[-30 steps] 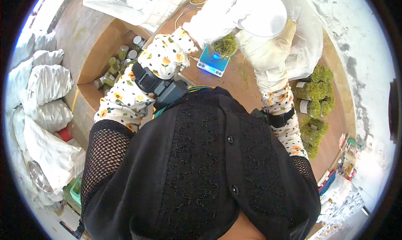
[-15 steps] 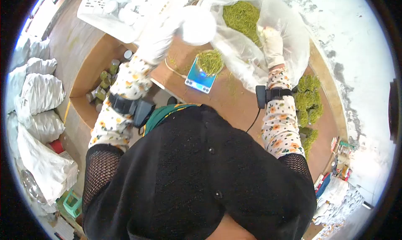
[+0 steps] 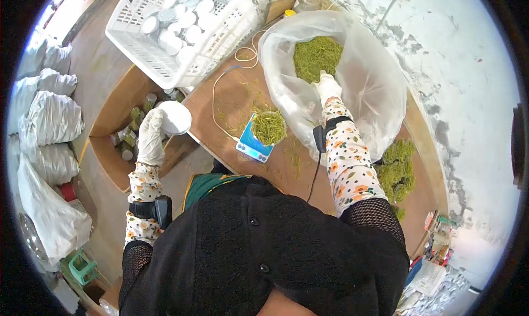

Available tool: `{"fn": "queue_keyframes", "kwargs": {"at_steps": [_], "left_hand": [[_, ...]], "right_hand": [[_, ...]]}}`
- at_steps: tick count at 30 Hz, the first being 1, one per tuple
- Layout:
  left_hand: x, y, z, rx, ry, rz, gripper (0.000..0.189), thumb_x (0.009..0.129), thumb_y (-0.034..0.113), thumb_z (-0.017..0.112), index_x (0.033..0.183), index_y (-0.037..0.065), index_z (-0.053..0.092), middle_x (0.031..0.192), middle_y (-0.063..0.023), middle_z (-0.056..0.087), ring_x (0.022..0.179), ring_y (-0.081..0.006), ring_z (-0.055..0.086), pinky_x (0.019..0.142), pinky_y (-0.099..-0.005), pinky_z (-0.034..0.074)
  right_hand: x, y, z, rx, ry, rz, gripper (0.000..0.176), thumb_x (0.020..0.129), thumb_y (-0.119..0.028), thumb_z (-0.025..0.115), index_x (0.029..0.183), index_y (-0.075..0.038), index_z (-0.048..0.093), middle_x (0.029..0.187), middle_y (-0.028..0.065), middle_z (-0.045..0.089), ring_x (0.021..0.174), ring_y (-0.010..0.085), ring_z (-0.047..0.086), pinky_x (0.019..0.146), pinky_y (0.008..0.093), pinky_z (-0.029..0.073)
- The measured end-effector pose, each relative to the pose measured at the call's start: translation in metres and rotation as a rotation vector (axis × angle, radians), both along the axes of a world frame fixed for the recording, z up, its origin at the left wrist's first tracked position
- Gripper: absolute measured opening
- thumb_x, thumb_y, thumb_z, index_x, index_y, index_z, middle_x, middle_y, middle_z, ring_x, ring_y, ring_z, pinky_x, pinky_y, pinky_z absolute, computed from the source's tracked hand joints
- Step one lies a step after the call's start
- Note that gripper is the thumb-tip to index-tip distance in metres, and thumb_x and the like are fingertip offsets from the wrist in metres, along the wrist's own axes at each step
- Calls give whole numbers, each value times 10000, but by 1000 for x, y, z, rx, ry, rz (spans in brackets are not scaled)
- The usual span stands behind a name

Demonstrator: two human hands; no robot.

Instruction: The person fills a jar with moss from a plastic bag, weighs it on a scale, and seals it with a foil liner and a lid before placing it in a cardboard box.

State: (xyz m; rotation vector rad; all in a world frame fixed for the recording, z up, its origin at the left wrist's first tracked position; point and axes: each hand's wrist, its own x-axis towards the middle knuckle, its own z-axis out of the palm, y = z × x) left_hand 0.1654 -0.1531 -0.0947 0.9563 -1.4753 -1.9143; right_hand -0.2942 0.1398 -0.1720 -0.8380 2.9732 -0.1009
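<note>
My left hand (image 3: 151, 134), in a white glove, grips a round white lid (image 3: 176, 118) by its edge, above the cardboard box. My gloved right hand (image 3: 329, 87) is inside the large clear plastic bag (image 3: 366, 79). Its fingers are drawn together at the near edge of the dried green herb (image 3: 318, 57) there; whether strands are in them I cannot make out. Between my hands a small blue scale (image 3: 254, 150) stands on the table. On it sits a heap of the same herb (image 3: 269, 127), seemingly in a round clear container whose wall barely shows.
A white plastic basket (image 3: 212, 68) of white lids stands at the back left. Filled jars lie in the cardboard box (image 3: 110, 175) below it. More herb (image 3: 398, 170) lies at the table's right. A cable (image 3: 214, 103) runs to the scale. White sacks (image 3: 55, 120) line the left.
My left hand has moved left and toward me with the lid, from near the basket to above the box. My right hand has shifted left, to the herb's edge in the bag.
</note>
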Motion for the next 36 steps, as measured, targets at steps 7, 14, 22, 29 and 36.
{"fn": "queue_keyframes", "kwargs": {"at_steps": [7,14,22,29,36], "left_hand": [[-18,11,5,-27,-11,-53,311,962,336,636,1149,88,628,996,10,672,873,-104,635,749,-275,525],[-35,18,13,66,113,-154,304,965,293,639,1150,51,624,1035,-3,673,927,-108,634,810,-271,515],[-49,23,6,55,166,-210,306,963,277,644,1153,37,632,1024,-3,674,927,-102,630,846,-268,501],[-48,23,-4,89,208,-210,304,961,260,652,1159,29,639,1033,10,668,943,-83,607,862,-257,481],[-41,27,-1,105,227,-195,308,961,253,651,1161,19,640,1016,9,675,925,-79,609,843,-246,483]], "right_hand": [[-34,21,-29,-228,-24,-49,205,853,-252,640,984,-105,698,1008,151,699,966,381,642,837,448,517],[-12,58,23,-925,-506,-358,213,869,-170,653,1039,-47,693,794,26,658,629,95,583,563,259,460],[92,70,104,-1284,-785,-235,215,905,-103,643,1102,-20,657,831,-1,643,693,81,561,620,236,468],[200,29,126,-951,-758,69,261,890,-115,644,1141,-49,672,992,83,708,868,144,658,803,276,528],[224,8,110,-400,193,615,50,843,-112,611,876,-103,648,799,93,638,730,294,654,635,404,525]]}}
